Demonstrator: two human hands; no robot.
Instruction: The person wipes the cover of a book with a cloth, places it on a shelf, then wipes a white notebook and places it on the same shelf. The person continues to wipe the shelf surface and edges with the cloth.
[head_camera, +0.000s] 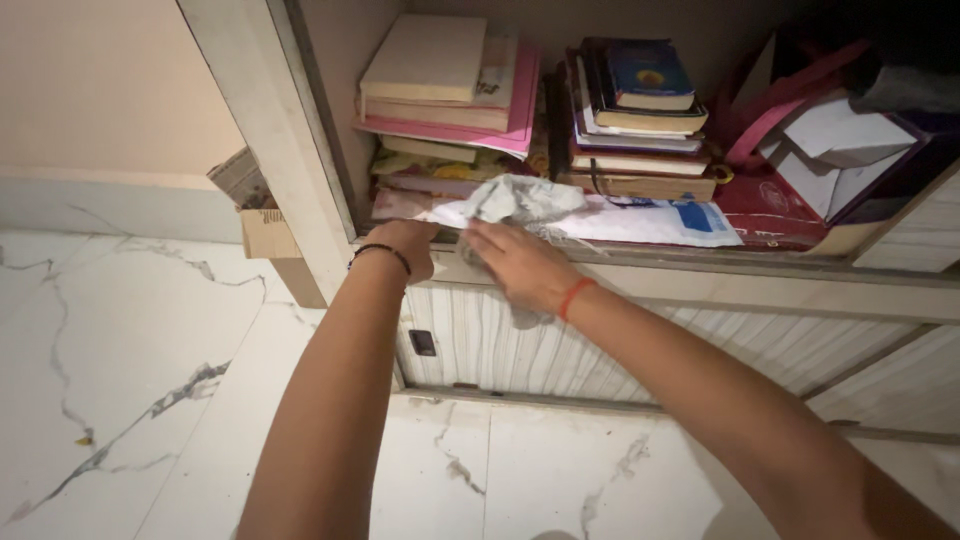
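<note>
My left hand (405, 246), with a black band at the wrist, is closed on the front edge of the shelf (700, 262), next to the lowest books of the left stack. My right hand (520, 265), with an orange band at the wrist, lies flat on a crumpled grey-white cloth (515, 200) at the shelf's front edge. Part of the cloth hangs down under my palm. The cloth rests against a flat white and blue packet (650, 220) lying on the shelf.
Two stacks of books fill the shelf: a left stack (445, 90) with a pink folder and a middle stack (635, 110) topped by a blue book. White envelopes and a maroon bag (840, 140) sit at right. A cardboard box (262, 225) stands by the frame, above the marble floor.
</note>
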